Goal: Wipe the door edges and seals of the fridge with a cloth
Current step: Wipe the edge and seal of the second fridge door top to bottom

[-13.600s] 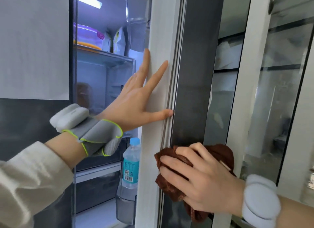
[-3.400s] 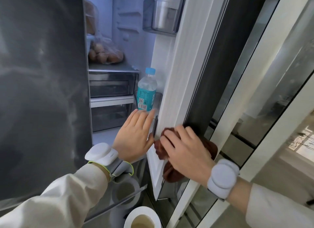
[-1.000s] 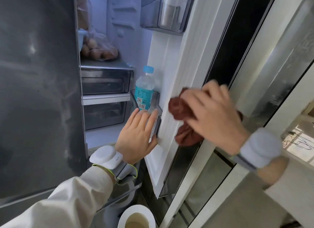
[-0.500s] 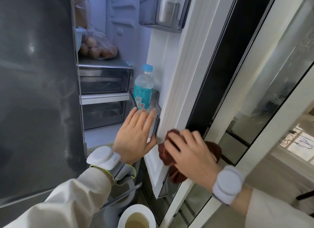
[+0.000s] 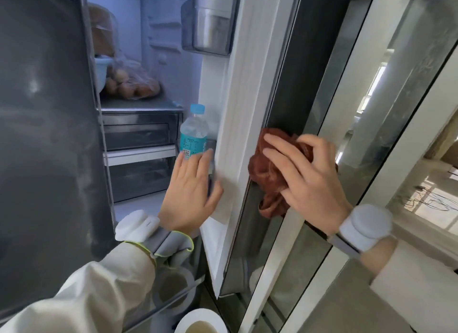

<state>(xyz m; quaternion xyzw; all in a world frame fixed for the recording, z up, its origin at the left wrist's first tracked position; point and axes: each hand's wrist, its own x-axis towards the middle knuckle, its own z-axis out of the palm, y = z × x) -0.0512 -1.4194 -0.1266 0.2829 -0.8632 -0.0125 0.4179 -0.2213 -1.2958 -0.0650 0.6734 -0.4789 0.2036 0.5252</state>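
The fridge door (image 5: 250, 89) stands open, its white inner edge and ribbed seal (image 5: 238, 124) running down the middle of the view, with the dark outer face (image 5: 295, 72) of the door to the right of it. The right hand (image 5: 307, 176) holds a crumpled brown cloth (image 5: 267, 169), its grip narrow, fingers curled over the bunched fabric and pressing it against the door edge where the white seal meets the dark face. The left hand (image 5: 190, 194) lies flat against the inner side of the door, fingers straight and together, grip wide and holding nothing, just below a water bottle (image 5: 194, 132) with a blue cap that stands in the door shelf. Both wrists carry pale grey bands, and the left sleeve (image 5: 84, 295) is cream. Inside the fridge a clear bag of round brown items (image 5: 131, 82) sits on a shelf above two drawers (image 5: 138, 132). A door bin (image 5: 210, 22) hangs higher on the door. A white cup (image 5: 200, 325) shows at the bottom edge
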